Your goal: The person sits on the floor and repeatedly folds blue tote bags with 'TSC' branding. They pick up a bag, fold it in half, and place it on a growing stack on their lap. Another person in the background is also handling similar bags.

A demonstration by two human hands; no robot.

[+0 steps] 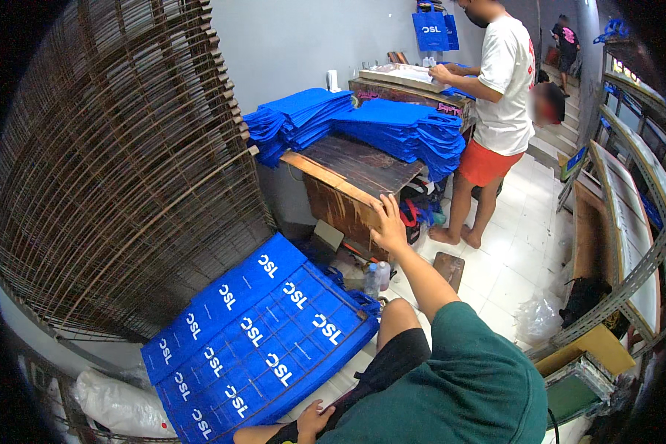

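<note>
My right hand [388, 224] reaches forward with fingers spread, at the near corner of a wooden table [359, 157]; whether it touches the wood I cannot tell. My left hand [314, 422] is low by my thigh, fingers curled at a dark edge that I cannot make out. Ahead of my knees, flat blue bags [251, 333] with white print lie in rows, with thin wire grid over part of them. On the table rest piles of blue bags [303, 118], some drooping over its edge.
Tilted wire drying racks [126, 148] rise at the left. A person [502, 81] in a white shirt works at a bench [407, 89] behind the table. Bottles [377, 277] and a board [448, 271] are on the tiled floor. Metal shelving [629, 200] lines the right.
</note>
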